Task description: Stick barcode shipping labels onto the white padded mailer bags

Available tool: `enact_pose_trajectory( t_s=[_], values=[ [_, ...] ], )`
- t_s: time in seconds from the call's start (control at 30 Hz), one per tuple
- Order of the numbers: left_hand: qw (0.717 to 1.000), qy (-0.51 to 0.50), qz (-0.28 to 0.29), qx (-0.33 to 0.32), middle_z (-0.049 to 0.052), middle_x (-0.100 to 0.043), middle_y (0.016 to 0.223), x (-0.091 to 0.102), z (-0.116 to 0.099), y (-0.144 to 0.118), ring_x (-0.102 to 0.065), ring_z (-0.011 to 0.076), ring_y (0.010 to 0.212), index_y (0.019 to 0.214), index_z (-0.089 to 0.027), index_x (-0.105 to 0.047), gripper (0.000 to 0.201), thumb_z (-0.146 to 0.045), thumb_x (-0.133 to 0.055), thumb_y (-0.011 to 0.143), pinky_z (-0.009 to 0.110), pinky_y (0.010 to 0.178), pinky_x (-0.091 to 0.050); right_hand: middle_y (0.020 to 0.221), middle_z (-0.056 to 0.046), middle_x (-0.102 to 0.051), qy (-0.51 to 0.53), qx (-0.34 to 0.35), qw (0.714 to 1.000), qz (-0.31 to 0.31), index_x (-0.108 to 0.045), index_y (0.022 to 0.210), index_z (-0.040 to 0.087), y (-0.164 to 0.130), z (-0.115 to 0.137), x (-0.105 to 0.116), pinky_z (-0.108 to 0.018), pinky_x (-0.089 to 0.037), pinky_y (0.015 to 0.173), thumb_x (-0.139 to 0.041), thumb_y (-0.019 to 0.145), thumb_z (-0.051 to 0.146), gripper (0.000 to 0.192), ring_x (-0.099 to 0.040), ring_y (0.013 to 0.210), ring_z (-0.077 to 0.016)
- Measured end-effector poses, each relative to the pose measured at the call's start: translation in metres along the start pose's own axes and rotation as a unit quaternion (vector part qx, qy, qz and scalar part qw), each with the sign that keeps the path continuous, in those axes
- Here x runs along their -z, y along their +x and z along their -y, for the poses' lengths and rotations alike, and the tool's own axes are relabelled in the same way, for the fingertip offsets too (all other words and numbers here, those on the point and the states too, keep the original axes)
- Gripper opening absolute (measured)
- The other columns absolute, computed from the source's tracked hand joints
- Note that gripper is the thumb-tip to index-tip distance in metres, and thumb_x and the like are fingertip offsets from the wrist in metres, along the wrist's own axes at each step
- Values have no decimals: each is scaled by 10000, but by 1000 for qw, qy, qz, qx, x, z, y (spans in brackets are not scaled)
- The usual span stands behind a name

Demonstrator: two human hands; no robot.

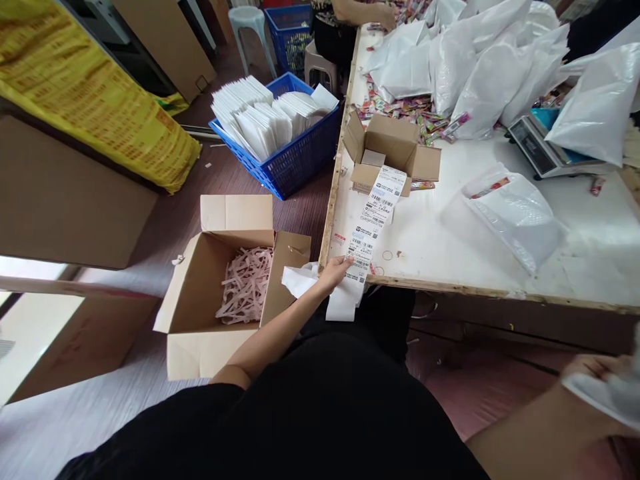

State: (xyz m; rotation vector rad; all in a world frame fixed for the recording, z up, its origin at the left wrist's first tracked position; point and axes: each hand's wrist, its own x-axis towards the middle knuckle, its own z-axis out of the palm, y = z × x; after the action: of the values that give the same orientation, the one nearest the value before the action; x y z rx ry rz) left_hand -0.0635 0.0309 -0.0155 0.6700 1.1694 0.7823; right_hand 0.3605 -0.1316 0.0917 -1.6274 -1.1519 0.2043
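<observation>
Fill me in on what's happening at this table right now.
A person's left hand grips a strip of printed labels running from a small cardboard box on the white table. The right hand holds a white bag at the frame's edge. An open box of pink paper shreds sits on the floor.

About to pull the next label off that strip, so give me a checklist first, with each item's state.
1. Left hand on the label strip: ok, fingers touch its lower end at the table edge.
2. Strip feeding from the small cardboard box: ok.
3. Strip flat, untwisted: ok on the table; its tail hangs over the edge.
4. Right hand free: not ok, it holds a white bag.
5. Label print legible: cannot tell.
</observation>
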Motion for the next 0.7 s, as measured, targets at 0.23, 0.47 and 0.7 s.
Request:
enact_pose_trajectory(
  t_s=[0.23, 0.47, 0.7],
  values=[
    [998, 48, 3, -34, 46, -679, 673, 0, -2, 2, -647, 190, 711, 797, -131, -687, 397, -528, -715, 790, 302, 695, -503, 776, -122, -632, -28, -60, 998, -3, -719, 930, 278, 89, -22, -122, -502, -473, 598, -202, 905, 605, 612, -633, 727, -305],
    [982, 110, -98, -120, 102, -689, 1039, -1, -6, -18, -657, 172, 800, 1223, -147, -597, 469, -313, -710, 799, 304, 711, -516, 1329, -215, -573, -307, -29, 934, 181, -713, 821, 114, 208, -14, -273, -628, -155, 1130, -621, 803, 343, 248, -397, 1314, -356],
    [954, 163, -125, -219, 124, -656, 1208, -2, -24, -30, -631, 221, 1047, 1101, -184, -641, 293, -304, -674, 836, 363, 927, -487, 1155, -126, -710, -290, 73, 927, 224, -697, 858, 164, 142, -15, -211, -506, -152, 1197, -481, 884, 330, 274, -598, 1170, -229]
  ],
)
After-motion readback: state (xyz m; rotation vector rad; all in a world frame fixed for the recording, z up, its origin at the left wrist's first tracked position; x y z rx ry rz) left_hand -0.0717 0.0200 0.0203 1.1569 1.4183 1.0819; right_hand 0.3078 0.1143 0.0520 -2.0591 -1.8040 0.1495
